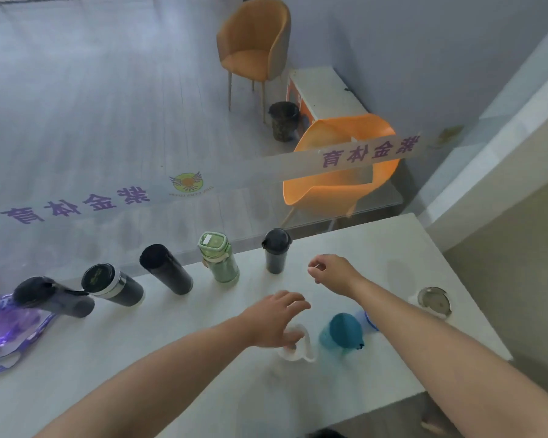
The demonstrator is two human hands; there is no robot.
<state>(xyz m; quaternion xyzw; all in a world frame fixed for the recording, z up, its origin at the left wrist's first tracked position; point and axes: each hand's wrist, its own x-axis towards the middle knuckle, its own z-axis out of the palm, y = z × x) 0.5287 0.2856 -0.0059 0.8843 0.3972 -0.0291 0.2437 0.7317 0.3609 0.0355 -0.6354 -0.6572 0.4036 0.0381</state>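
My left hand (276, 320) reaches across the white table (171, 358) with its fingers spread, hovering over a small white cup (301, 349); its thumb is at the cup's rim. My right hand (329, 273) hangs above the table further back, fingers curled inward. Something thin and pale shows at its fingertips, too small to identify. A teal cup (342, 333) lies tipped just right of the white cup, with a blue-and-white piece (367, 320) behind it.
Along the glass wall stand a black tumbler (276, 251), a green bottle (219, 260), and black flasks (166, 268) (113, 284) (53, 295). Purple plastic (4, 327) lies at far left. A metal lid (434, 300) sits near the table's right edge. Orange chairs (342, 165) stand beyond the glass.
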